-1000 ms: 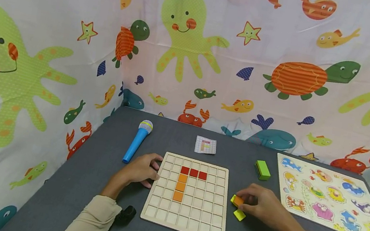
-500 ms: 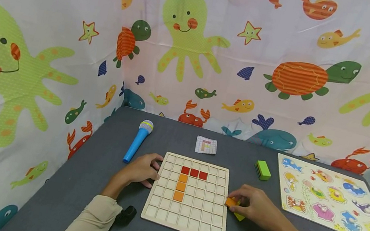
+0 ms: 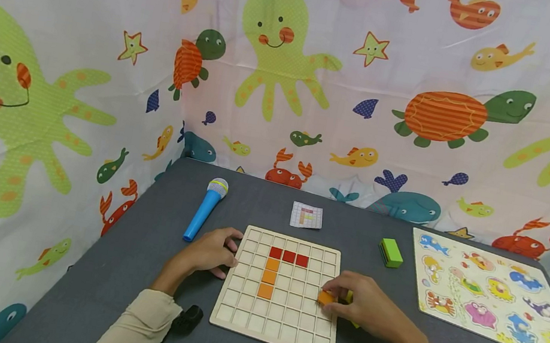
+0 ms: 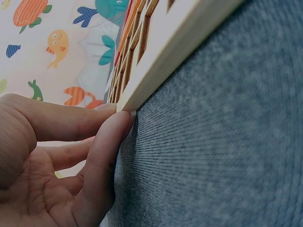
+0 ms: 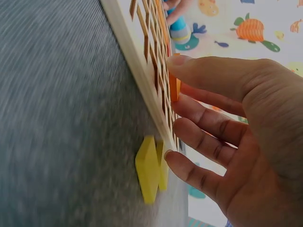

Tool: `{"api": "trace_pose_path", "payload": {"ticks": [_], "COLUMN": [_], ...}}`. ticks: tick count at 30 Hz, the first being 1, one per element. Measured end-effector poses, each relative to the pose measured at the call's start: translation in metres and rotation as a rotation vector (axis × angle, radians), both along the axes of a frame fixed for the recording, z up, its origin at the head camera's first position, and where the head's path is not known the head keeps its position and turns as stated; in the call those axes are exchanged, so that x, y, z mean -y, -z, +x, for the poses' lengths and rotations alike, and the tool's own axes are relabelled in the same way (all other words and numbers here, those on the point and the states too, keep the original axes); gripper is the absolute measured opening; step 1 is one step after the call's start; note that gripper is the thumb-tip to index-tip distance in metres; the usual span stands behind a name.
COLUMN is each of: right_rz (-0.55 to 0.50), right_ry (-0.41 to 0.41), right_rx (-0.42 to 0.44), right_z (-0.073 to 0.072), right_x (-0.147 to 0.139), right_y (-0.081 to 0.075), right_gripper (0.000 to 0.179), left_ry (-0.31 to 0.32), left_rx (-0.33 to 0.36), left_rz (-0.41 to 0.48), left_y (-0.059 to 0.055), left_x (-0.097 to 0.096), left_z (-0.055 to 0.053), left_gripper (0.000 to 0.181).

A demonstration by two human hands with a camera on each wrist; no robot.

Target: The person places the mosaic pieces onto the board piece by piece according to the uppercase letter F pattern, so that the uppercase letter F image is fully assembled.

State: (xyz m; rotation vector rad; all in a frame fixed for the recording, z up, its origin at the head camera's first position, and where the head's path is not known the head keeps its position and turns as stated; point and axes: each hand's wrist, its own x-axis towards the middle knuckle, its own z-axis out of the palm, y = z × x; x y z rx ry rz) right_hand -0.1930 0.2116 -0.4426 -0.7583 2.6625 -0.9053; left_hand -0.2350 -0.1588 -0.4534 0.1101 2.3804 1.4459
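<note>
A wooden grid board (image 3: 277, 320) lies on the dark grey table. Red square tiles (image 3: 288, 256) form a row in it, and orange tiles (image 3: 269, 278) run down in a column below the leftmost red one. At the board's left edge my left hand (image 3: 209, 250) holds the rim between thumb and index finger, as the left wrist view shows. My right hand (image 3: 362, 302) pinches an orange tile (image 5: 174, 84) between thumb and index finger over the board's right side. Under that hand, yellow tiles (image 5: 148, 170) lie on the table beside the board.
A blue toy microphone (image 3: 205, 208) lies left of the board. Behind it sits a small printed pattern card (image 3: 307, 216). Stacked green tiles (image 3: 391, 253) stand to the back right, near a sea-animal puzzle board (image 3: 497, 296). A patterned cloth (image 3: 329, 41) hangs behind the table.
My right hand has picked up the orange tile from beside the yellow ones and moved left with it over the board's right edge. My left hand has stayed at the rim.
</note>
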Motion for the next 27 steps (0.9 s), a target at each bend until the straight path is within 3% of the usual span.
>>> {"api": "trace_pose_path", "payload": {"ticks": [15, 27], "right_rz": [-0.039, 0.026], "right_ry": [-0.091, -0.149], "right_rx": [-0.048, -0.052], "right_z": [-0.002, -0.002], "right_x": [0.041, 0.073], "right_y": [-0.004, -0.009], "right_gripper": [0.027, 0.025], "left_ry": [-0.008, -0.007], "left_rx": [0.004, 0.000], "left_rz": [-0.014, -0.013], "left_y": [0.000, 0.000], "left_x": [-0.001, -0.001], "left_z": [0.000, 0.000], "left_gripper": [0.064, 0.064]}}
